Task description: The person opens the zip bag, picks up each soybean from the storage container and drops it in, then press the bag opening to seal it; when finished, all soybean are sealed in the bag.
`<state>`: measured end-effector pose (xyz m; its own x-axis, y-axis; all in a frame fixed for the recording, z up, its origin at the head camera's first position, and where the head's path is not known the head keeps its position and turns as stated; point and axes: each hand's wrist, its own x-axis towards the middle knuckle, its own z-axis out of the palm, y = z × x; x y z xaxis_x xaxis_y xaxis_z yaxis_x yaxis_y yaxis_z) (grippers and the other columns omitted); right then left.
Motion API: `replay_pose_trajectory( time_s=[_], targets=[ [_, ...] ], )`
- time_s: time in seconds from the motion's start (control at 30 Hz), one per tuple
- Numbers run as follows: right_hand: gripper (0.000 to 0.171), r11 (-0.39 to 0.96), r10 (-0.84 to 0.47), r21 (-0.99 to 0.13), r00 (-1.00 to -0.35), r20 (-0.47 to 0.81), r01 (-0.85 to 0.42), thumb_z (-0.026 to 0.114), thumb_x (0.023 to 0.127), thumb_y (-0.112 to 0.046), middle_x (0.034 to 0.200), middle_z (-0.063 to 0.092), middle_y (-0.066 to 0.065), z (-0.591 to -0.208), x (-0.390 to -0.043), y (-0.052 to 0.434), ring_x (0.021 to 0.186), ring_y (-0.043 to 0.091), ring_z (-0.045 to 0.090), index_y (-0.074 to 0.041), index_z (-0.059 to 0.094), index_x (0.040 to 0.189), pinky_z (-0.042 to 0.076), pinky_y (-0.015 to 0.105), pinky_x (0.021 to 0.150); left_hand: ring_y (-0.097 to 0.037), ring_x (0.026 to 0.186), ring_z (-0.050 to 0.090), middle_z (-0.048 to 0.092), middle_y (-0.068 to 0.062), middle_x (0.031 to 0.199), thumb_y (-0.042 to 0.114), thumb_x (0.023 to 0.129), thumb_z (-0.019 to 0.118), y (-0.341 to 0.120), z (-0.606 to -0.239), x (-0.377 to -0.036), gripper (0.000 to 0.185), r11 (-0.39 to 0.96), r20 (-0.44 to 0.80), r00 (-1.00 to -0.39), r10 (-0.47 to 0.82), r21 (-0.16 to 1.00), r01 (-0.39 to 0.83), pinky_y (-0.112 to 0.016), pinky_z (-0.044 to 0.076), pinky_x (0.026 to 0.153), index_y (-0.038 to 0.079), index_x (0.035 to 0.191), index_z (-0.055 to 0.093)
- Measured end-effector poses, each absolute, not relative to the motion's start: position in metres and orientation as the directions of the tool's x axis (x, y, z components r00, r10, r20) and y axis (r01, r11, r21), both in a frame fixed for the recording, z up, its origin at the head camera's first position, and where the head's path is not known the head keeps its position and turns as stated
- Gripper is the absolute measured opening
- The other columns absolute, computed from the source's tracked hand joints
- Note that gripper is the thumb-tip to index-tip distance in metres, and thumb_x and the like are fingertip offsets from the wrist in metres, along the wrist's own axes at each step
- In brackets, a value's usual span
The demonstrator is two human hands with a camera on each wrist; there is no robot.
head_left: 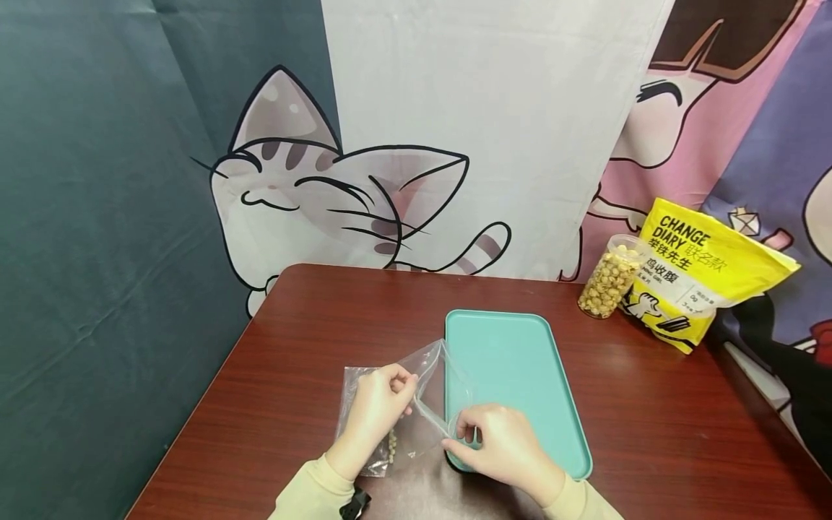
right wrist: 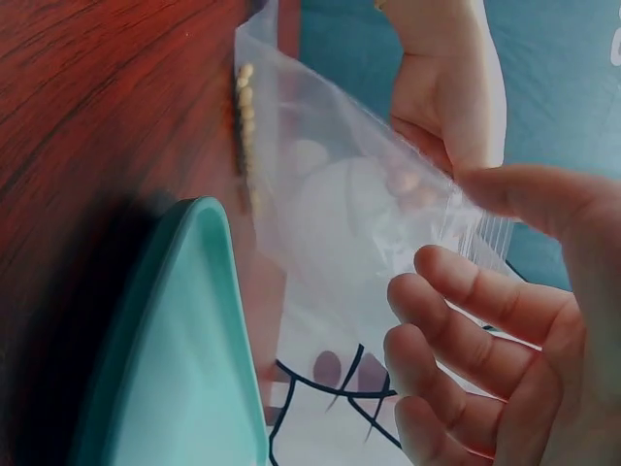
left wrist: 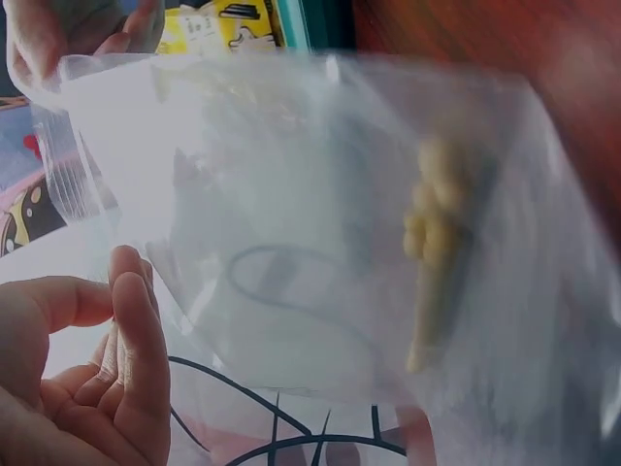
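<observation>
The left hand (head_left: 377, 404) pinches one lip of the clear zip bag (head_left: 396, 412); the bag's mouth runs rightward over the teal tray (head_left: 520, 361) edge to the right hand (head_left: 500, 444), pinching the opposite lip.

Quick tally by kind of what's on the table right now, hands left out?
Clear zip bag, held at its mouth by both hands, a few yellow pellets inside: 1
Teal tray: 1
Clear jar of yellow pellets: 1
Yellow pouch: 1
Total: 4
</observation>
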<state>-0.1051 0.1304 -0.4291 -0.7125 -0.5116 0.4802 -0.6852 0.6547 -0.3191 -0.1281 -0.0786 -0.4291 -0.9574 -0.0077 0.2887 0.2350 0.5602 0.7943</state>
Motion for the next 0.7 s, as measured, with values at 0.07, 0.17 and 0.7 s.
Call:
replay_pose_trajectory(
  time_s=[0.07, 0.17, 0.7],
  targets=[
    [0.023, 0.646, -0.498, -0.346, -0.719, 0.484, -0.680, 0.077, 0.072, -0.031, 0.061, 0.049, -0.021, -0.4288, -0.1055, 0.1306, 0.054, -0.006, 0.044, -0.030, 0.055, 0.066, 0.031, 0.009, 0.051, 0.004, 0.039, 0.051, 0.061, 0.007, 0.051, 0.013, 0.086, 0.063, -0.0792, -0.4286, -0.1279, 0.010, 0.564, 0.288, -0.957, -0.014, 0.793, 0.230, -0.020, 0.040, 0.040, 0.012, 0.076, 0.065],
    [0.022, 0.641, -0.461, -0.376, -0.728, 0.508, -0.669, 0.077, 0.072, -0.024, 0.062, 0.049, -0.020, -0.4280, -0.1067, 0.1314, 0.054, -0.005, 0.044, -0.030, 0.056, 0.067, 0.031, 0.009, 0.051, 0.004, 0.039, 0.051, 0.060, 0.009, 0.050, 0.013, 0.085, 0.063, -0.0802, -0.4279, -0.1275, 0.012, 0.574, 0.286, -0.958, -0.031, 0.790, 0.217, -0.020, 0.041, 0.041, 0.013, 0.074, 0.063],
    [0.018, 0.621, -0.299, -0.474, -0.747, 0.594, -0.625, 0.075, 0.076, -0.007, 0.075, 0.063, -0.017, -0.4196, -0.1153, 0.1338, 0.065, -0.005, 0.055, -0.022, 0.067, 0.080, 0.046, 0.016, 0.055, -0.006, 0.043, 0.059, 0.060, 0.008, 0.052, 0.015, 0.087, 0.060, -0.0843, -0.4207, -0.1244, 0.016, 0.545, 0.266, -0.963, -0.034, 0.813, 0.205, -0.018, 0.039, 0.041, 0.015, 0.072, 0.058]
  ],
)
